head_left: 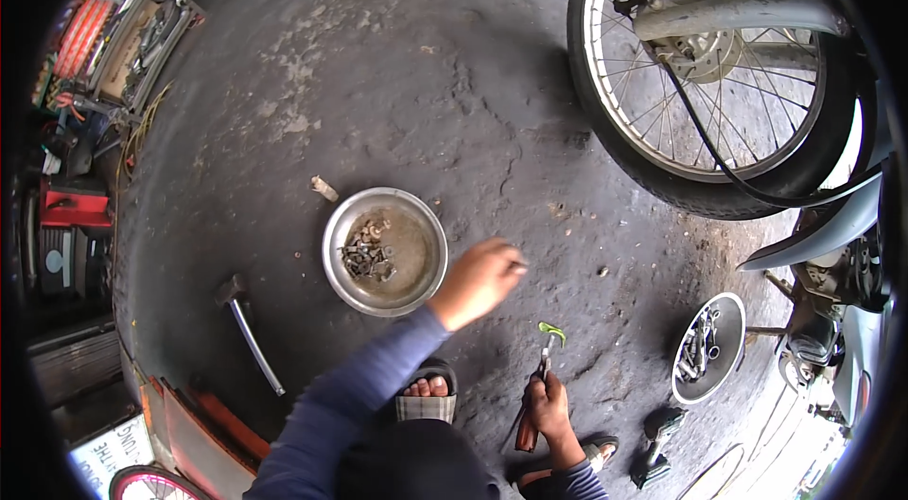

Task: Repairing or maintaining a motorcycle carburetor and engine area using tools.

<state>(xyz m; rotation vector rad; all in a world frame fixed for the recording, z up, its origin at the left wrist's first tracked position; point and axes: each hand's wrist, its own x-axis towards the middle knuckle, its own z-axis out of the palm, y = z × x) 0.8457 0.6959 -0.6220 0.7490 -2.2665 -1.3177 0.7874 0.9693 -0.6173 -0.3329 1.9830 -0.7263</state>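
My left hand (480, 282) is stretched out over the floor, just right of a metal bowl (333, 278) with small metal parts (369, 254) in it. Its fingers are curled together; whatever they may hold is too small to make out. Lower down, my right hand (549, 407) grips a pair of pliers (526, 432) with reddish-brown handles, jaws pointing away from me. At the jaw tips is a thin, bent green piece (551, 331), apparently held by them.
A hammer (253, 339) lies at left. On the right are an oval metal bowl of wrenches (721, 363), a dark green power tool (657, 443) and a motorcycle wheel (591, 112). A tool rack (132, 46) and a red box (76, 204) line the left side.
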